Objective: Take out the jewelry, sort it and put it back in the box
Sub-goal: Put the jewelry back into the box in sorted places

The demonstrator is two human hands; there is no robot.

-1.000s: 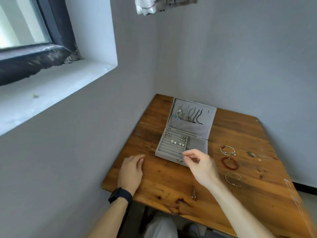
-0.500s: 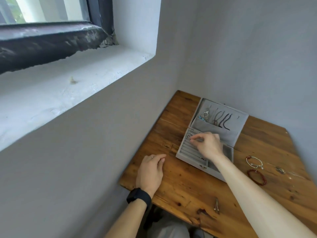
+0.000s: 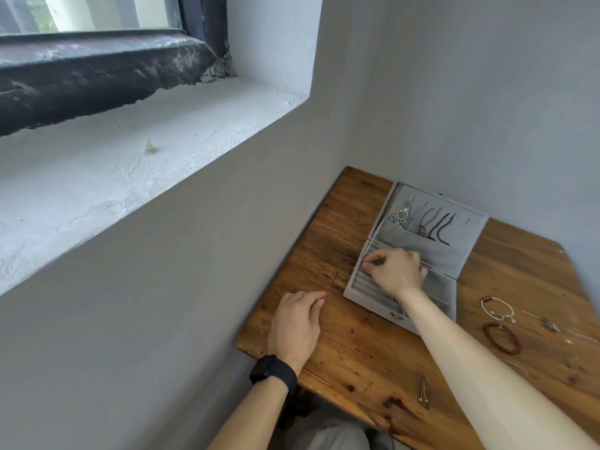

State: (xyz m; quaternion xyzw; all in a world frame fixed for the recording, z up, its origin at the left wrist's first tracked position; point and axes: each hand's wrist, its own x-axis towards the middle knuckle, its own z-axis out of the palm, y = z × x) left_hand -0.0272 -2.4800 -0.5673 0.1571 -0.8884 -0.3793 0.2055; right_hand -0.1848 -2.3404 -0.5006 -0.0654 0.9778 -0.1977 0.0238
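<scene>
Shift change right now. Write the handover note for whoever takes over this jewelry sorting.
Right hand: fingertips pinched over the far left corner of the ring-slot tray in the open grey jewelry box; what it holds is hidden.
Left hand: flat on the wooden table, empty.
Done: necklaces hang in the lid.
Left: white bracelet and red bead bracelet lie on the table right of the box, a small pair of metal pieces near the front edge.
</scene>
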